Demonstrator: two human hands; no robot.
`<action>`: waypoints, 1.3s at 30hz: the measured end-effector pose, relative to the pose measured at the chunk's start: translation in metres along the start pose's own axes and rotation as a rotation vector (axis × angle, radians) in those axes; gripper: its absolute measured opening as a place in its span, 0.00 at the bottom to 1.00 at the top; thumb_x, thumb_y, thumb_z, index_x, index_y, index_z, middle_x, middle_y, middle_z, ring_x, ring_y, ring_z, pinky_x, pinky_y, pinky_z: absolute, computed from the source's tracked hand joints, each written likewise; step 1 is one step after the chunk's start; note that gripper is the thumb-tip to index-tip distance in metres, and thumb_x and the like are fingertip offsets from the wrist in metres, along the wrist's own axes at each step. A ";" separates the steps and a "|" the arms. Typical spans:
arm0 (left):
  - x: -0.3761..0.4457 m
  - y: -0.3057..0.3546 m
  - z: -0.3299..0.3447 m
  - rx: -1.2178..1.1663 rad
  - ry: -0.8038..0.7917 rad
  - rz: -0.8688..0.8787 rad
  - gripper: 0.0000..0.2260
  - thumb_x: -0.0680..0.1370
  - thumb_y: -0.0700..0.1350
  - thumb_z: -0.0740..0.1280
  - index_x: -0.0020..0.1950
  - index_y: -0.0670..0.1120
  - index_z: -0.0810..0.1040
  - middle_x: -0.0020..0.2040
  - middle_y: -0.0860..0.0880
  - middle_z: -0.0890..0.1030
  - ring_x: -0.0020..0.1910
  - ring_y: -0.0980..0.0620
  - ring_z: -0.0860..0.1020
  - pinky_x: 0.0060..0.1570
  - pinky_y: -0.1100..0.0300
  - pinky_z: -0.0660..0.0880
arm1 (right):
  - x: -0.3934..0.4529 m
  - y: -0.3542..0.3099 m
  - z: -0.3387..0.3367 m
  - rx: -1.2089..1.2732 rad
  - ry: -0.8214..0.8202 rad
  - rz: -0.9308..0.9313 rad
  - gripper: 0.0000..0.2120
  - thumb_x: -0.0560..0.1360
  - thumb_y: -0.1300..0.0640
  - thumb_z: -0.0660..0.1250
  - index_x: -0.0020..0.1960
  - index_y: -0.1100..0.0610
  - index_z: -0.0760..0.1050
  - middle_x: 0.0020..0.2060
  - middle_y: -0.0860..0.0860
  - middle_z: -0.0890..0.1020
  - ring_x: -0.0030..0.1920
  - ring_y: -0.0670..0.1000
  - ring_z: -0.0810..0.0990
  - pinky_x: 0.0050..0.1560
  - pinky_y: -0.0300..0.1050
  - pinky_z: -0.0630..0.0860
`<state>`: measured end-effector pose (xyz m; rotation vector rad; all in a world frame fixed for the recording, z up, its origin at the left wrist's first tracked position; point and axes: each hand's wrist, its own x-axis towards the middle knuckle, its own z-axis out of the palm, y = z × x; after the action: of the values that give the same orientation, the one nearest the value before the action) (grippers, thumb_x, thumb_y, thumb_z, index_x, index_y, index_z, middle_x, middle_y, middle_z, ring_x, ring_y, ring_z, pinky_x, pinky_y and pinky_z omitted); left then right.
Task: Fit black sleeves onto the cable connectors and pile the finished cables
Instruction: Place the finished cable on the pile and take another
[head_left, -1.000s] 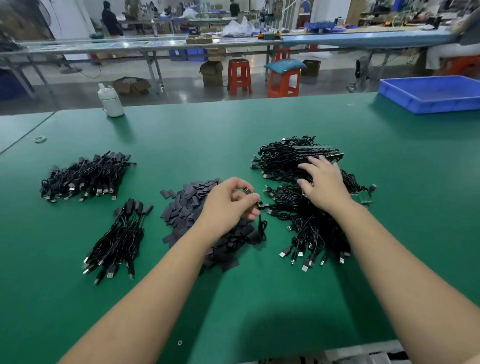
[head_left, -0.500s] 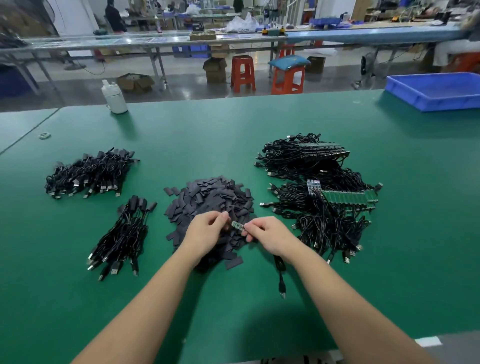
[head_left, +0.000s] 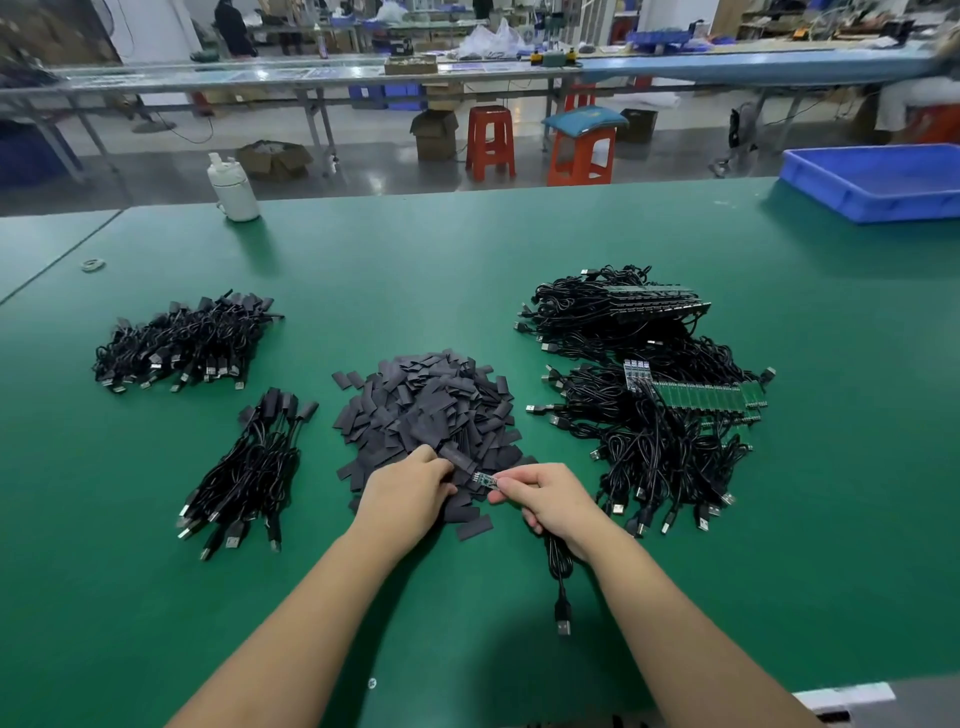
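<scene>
- Connector board (head_left: 484, 480), small and green, sits between the two hands just above the near part of the green table (head_left: 519, 244), at the near edge of the sleeve heap.
- Right hand (head_left: 550, 501) pinches the board's right end between thumb and forefinger, the other fingers curled round the black cable (head_left: 558, 566) that hangs from the palm.
- That cable runs toward the table's near edge and ends in a USB plug (head_left: 563, 621) lying on the green surface.
- Left hand (head_left: 410, 491) holds a black sleeve (head_left: 457, 458) in its fingertips, the sleeve's end just beside the board's left end; whether the board has entered it I cannot tell.
- Heap of loose black sleeves (head_left: 431, 405) lies mid-table, directly beyond the hands.
- Unsleeved cables (head_left: 660, 415) with bare green boards are piled right of the heap, with a further bundle behind them toward the far edge.
- Two piles of finished cables lie left of the heap: a nearer one (head_left: 249, 467) and a farther one (head_left: 182, 340).
- White bottle (head_left: 232, 187) stands at the table's far edge on the left.
- Blue tray (head_left: 883, 182) rests at the far right corner.
</scene>
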<state>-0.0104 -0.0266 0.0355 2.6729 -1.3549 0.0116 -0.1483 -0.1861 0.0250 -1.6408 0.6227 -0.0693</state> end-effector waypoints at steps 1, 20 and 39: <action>-0.001 -0.001 -0.001 -0.008 0.024 0.026 0.12 0.80 0.55 0.63 0.60 0.53 0.78 0.55 0.53 0.75 0.49 0.48 0.80 0.44 0.53 0.77 | 0.000 0.002 -0.001 0.011 -0.013 -0.002 0.05 0.80 0.56 0.67 0.52 0.50 0.82 0.44 0.47 0.87 0.26 0.44 0.70 0.26 0.37 0.70; -0.028 0.011 -0.007 -0.279 0.192 0.110 0.11 0.79 0.51 0.68 0.59 0.52 0.83 0.52 0.56 0.85 0.50 0.53 0.83 0.49 0.60 0.77 | 0.004 0.014 -0.011 0.133 -0.156 -0.004 0.07 0.79 0.54 0.69 0.52 0.54 0.84 0.45 0.54 0.87 0.24 0.45 0.69 0.26 0.38 0.70; -0.021 0.009 -0.010 -0.214 0.155 0.330 0.13 0.70 0.39 0.77 0.53 0.46 0.85 0.48 0.55 0.85 0.40 0.60 0.83 0.42 0.68 0.76 | 0.007 0.014 -0.012 0.136 -0.177 0.021 0.06 0.80 0.56 0.67 0.52 0.57 0.82 0.43 0.54 0.87 0.24 0.45 0.68 0.26 0.39 0.69</action>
<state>-0.0291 -0.0139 0.0451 2.2035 -1.6259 0.1016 -0.1517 -0.2006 0.0124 -1.4895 0.4891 0.0481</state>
